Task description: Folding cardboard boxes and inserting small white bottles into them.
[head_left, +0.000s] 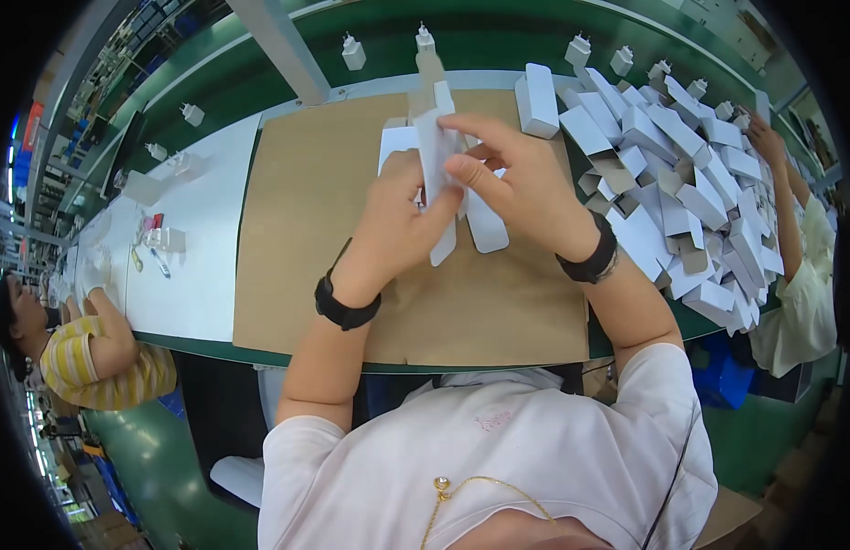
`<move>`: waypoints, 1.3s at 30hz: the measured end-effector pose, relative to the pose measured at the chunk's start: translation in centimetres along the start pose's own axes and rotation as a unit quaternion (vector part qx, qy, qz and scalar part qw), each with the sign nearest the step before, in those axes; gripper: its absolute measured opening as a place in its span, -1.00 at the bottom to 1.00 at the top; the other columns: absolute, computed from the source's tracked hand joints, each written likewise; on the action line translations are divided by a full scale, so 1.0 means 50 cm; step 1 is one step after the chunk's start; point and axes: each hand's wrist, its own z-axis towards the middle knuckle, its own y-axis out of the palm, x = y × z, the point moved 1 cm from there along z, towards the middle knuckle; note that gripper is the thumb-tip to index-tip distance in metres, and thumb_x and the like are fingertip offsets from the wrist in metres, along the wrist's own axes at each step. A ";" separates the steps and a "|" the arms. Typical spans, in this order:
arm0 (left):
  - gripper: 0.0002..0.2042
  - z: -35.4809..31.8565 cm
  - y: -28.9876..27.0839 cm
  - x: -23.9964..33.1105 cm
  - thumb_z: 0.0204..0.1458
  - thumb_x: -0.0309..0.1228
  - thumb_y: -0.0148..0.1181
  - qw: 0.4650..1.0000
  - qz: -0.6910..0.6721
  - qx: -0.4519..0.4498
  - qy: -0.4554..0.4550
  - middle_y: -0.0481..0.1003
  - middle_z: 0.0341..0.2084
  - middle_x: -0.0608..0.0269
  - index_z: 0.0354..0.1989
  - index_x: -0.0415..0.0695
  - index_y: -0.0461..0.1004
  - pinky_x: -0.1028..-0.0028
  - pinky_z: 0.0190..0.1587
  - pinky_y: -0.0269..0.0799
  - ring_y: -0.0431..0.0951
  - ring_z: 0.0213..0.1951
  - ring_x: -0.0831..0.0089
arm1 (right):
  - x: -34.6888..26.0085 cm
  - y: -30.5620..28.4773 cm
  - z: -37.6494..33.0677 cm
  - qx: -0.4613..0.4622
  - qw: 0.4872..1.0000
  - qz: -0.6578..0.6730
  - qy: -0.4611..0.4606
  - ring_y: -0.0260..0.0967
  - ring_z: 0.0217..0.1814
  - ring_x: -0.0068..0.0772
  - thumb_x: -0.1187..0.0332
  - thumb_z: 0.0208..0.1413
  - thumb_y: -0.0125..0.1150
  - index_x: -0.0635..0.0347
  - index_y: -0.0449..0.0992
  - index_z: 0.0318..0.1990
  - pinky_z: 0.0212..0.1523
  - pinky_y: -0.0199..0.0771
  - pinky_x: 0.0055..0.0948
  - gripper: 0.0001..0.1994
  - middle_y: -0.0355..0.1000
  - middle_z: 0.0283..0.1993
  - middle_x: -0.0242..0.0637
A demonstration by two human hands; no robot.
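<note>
Over the brown cardboard sheet (301,247) I hold a white cardboard box (434,151) upright and a little tilted, its upper end spread into flaps. My left hand (397,220) is closed around its lower left side, thumb along the near face. From the right, my right hand (526,183) pinches the box between thumb and index finger, the other fingers bent behind it. Below the hands, another white carton piece (486,225) lies on the sheet, partly covered. A white panel (397,145) shows behind my left hand. The inside of the held box is hidden.
At right lies a heap of white boxes (663,156), where a co-worker's hand (767,139) reaches. One box (536,101) stands behind the sheet. White plug adapters (353,52) sit along the green belt (498,46). A co-worker in yellow stripes (95,353) sits at far left.
</note>
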 end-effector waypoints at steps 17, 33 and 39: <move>-0.35 -0.026 0.010 -0.002 -0.12 -0.30 0.26 0.979 -0.189 0.061 0.048 0.32 -0.25 -0.13 0.00 -0.10 -0.11 0.35 -0.15 0.35 0.43 -0.21 0.15 | 0.045 0.054 -0.023 0.176 0.968 0.173 0.040 0.24 -0.39 -0.65 0.43 0.08 0.10 0.22 0.36 -0.25 -0.31 0.23 -0.74 -0.88 0.34 -0.43 -0.46; -0.51 0.003 -0.007 -0.051 0.04 -0.25 0.04 0.972 -0.233 0.013 -0.011 0.25 -0.28 0.00 -0.06 -0.20 -0.10 0.48 -0.20 0.31 0.34 -0.25 0.38 | 0.040 0.061 0.004 0.104 0.991 0.043 -0.072 0.31 -0.06 -0.42 0.31 0.20 -0.11 0.37 0.33 0.00 -0.02 0.25 -0.53 -0.67 0.37 -0.07 -0.15; -0.39 -0.006 -0.016 -0.042 -0.03 -0.26 0.14 0.983 -0.161 -0.061 0.059 0.28 -0.30 -0.05 0.00 -0.23 -0.15 0.46 -0.23 0.32 0.38 -0.27 0.31 | 0.073 0.001 0.020 0.004 0.975 0.191 0.117 0.35 -0.13 -0.45 0.43 0.11 -0.04 0.44 0.39 -0.06 -0.08 0.30 -0.54 -0.70 0.41 -0.13 -0.16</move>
